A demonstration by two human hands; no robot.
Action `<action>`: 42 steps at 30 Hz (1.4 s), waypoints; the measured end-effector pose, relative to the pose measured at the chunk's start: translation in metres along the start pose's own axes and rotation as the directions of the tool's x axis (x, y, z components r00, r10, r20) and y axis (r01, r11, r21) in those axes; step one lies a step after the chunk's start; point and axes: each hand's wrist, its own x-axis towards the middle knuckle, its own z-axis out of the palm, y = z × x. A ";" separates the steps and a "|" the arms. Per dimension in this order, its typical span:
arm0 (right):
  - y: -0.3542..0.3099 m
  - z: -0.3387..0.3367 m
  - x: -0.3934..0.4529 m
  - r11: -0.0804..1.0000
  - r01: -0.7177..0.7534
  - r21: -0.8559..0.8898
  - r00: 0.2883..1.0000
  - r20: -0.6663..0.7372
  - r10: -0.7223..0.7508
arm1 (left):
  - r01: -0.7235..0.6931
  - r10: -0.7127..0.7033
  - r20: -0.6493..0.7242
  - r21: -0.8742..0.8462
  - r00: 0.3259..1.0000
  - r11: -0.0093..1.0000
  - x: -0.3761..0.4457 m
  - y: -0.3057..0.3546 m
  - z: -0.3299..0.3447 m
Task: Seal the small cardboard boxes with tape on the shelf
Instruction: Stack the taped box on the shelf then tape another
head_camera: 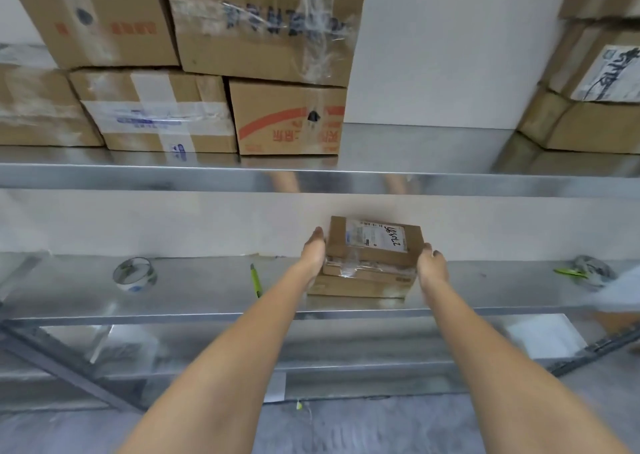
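Both hands flanked a small cardboard box [375, 245] that sat atop a short stack of flat boxes [360, 285] on the metal shelf [194, 291], just right of centre. The left hand [313, 254] pressed its straight fingers against the box's 9 o'clock side; the right hand [431, 263] cupped the 3 o'clock side, fingers seemingly only lightly bent. A tape roll [135, 275] stood at 9 o'clock, well apart, with a green cutter [255, 280] between them.
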 end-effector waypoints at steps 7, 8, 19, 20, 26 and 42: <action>-0.004 0.020 -0.004 1.000 0.004 0.009 0.995 -0.096 -0.004 | -0.014 0.015 0.033 -0.022 0.999 1.000 0.017 -0.011 0.011; -0.008 0.026 -0.012 0.999 0.044 0.005 0.991 -0.126 -0.043 | -0.014 0.015 0.032 -0.026 0.999 1.000 0.017 -0.011 0.007; -0.042 0.166 -0.121 0.963 0.217 -0.162 0.966 -0.103 -0.235 | -0.070 0.051 -0.272 -0.062 0.961 0.996 0.043 -0.048 -0.181; -0.041 0.183 -0.132 0.965 0.221 -0.142 0.970 -0.067 -0.232 | -0.075 0.054 -0.292 -0.061 0.955 0.995 0.034 -0.047 -0.202; -0.038 0.263 -0.184 0.988 0.154 0.018 0.977 0.144 -0.155 | -0.090 0.059 -0.374 -0.066 0.925 0.994 0.033 -0.076 -0.307; -0.010 0.324 -0.194 0.984 0.159 -0.080 0.932 0.340 -0.123 | -0.057 0.031 -0.286 -0.083 0.958 0.995 0.051 -0.129 -0.369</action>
